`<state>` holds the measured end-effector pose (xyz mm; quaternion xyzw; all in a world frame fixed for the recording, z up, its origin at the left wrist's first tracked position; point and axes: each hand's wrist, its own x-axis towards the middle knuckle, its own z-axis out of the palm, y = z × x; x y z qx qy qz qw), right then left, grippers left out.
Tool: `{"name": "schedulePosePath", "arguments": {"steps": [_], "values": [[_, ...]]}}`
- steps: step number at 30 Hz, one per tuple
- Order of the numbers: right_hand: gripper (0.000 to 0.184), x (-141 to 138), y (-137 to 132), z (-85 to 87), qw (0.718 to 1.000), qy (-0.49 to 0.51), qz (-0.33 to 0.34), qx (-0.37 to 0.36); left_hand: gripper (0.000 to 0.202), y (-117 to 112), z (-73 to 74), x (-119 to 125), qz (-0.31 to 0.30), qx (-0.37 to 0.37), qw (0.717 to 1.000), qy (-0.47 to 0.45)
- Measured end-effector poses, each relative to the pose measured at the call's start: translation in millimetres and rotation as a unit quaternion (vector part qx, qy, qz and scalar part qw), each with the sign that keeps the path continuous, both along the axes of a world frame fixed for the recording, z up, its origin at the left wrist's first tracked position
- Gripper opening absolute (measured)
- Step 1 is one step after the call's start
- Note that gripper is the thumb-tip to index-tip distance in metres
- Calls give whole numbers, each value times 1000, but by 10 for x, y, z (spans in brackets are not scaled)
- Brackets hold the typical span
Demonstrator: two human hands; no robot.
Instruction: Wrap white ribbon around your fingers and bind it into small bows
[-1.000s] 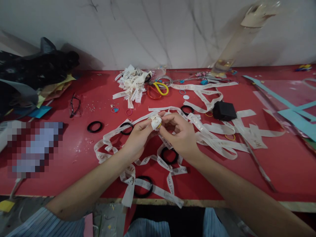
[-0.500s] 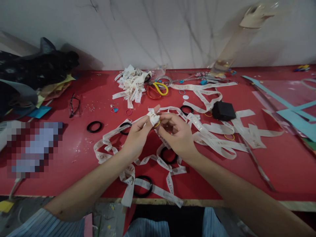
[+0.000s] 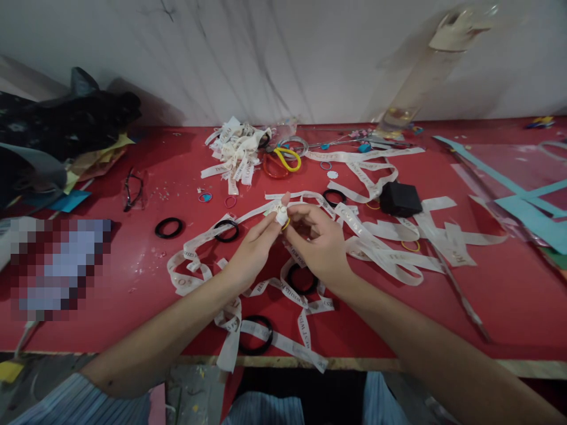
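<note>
Over the middle of a red table (image 3: 509,295), both my hands meet on a small folded bundle of white printed ribbon (image 3: 280,213). My left hand (image 3: 252,251) pinches the bundle with its fingertips stretched upward. My right hand (image 3: 319,242) is curled and grips the bundle's right side, where a thin yellow band (image 3: 287,224) shows beneath it. A long white ribbon (image 3: 208,236) trails from the bundle across the table to the left and toward the front edge.
Black rings (image 3: 169,227) lie scattered among loose ribbon strips (image 3: 398,254). A heap of cut ribbon pieces (image 3: 234,152) and scissors with yellow and red handles (image 3: 283,160) lie farther back. A black box (image 3: 400,199), glasses (image 3: 133,189) and blue paper sheets (image 3: 527,206) sit around.
The ribbon bundle has been squeezed smaller between my fingertips. My left fingers have stretched out and my hands have shifted slightly.
</note>
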<state>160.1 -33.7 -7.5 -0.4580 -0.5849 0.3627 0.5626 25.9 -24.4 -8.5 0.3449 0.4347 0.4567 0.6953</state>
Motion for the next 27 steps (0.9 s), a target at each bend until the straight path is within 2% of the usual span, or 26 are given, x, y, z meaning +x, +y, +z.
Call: {"name": "schedulePosePath", "arguments": {"steps": [3, 9, 15, 18, 27], "values": [[11, -4, -3, 25, 1000, 1, -23, -5, 32, -1, -21, -2, -4, 50, 998, 46], [6, -20, 4, 48, 999, 18, -46, -22, 36, 14, 10, 23, -84, 140, 985, 62], [10, -10, 15, 29, 999, 34, -24, -26, 30, -10, 79, 3, -28, 173, 972, 158], [9, -12, 8, 42, 999, 29, -25, -14, 29, -33, 130, 2, -35, 197, 962, 184], [6, 9, 42, 18, 993, 23, -111, -10, 34, -103, 143, 47, -53, 187, 961, 196]]}}
